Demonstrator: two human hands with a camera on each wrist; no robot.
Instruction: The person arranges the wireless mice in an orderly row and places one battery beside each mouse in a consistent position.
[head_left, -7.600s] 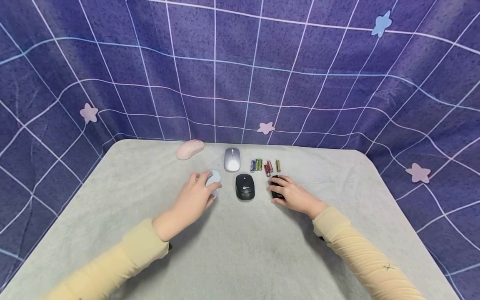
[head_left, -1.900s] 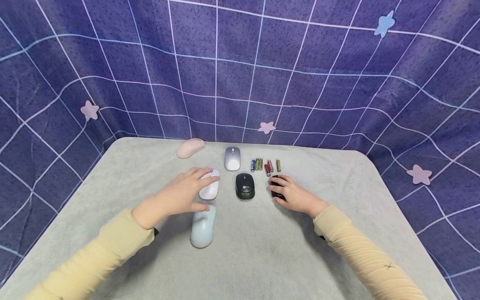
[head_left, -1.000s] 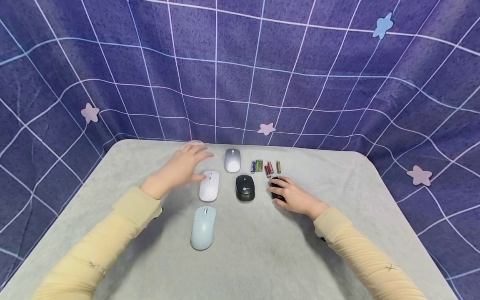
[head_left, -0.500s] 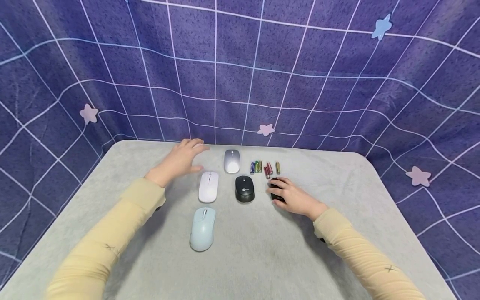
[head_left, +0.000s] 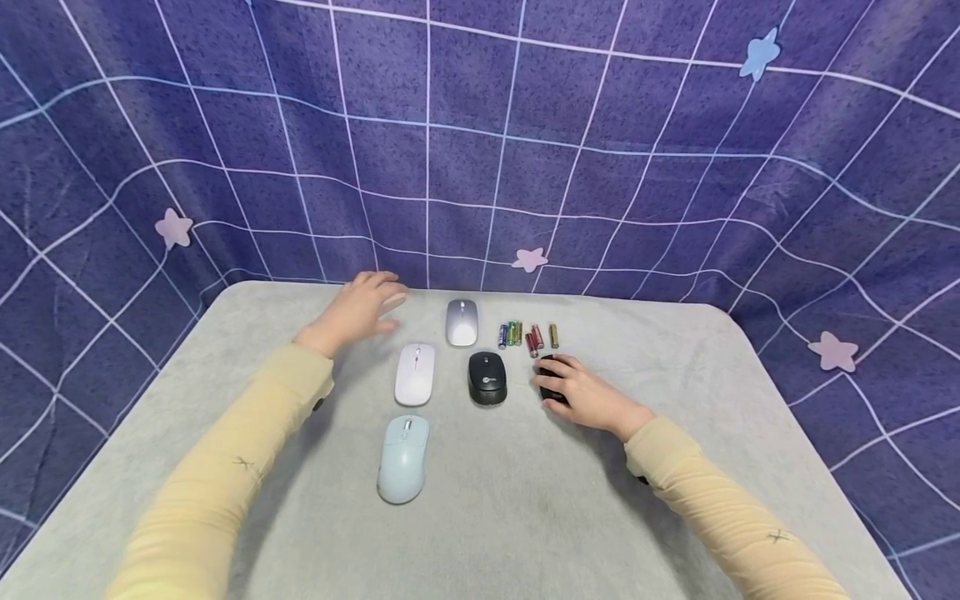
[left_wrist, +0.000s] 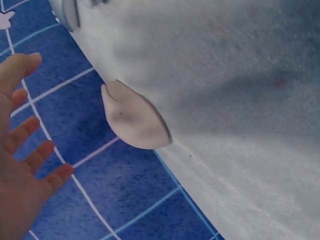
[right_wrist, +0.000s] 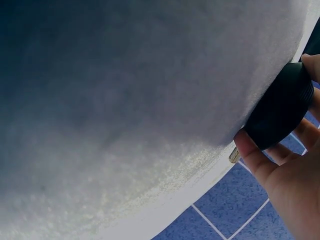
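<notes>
In the head view my left hand (head_left: 354, 310) hovers at the table's back-left edge, over the pink mouse. The left wrist view shows its fingers spread and apart from the pink mouse (left_wrist: 135, 117). My right hand (head_left: 588, 396) holds a black mouse (head_left: 552, 385), with thumb and fingers at its sides in the right wrist view. Between the hands lies a second black mouse (head_left: 487, 379). A white mouse (head_left: 415, 375) is close to my left hand, and a light blue mouse (head_left: 402, 461) lies nearer the front.
A grey mouse (head_left: 462, 323) lies at the back. Right of it are several small batteries, among them a blue battery (head_left: 503, 336), a red battery (head_left: 532, 344) and a gold battery (head_left: 553, 336). A blue grid-patterned curtain (head_left: 480, 150) hangs behind the grey table (head_left: 525, 517).
The light blue mouse, earlier under my left hand, now lies nearer the front. My left hand has moved back past the white mouse to the pink one. The right hand stays in place.
</notes>
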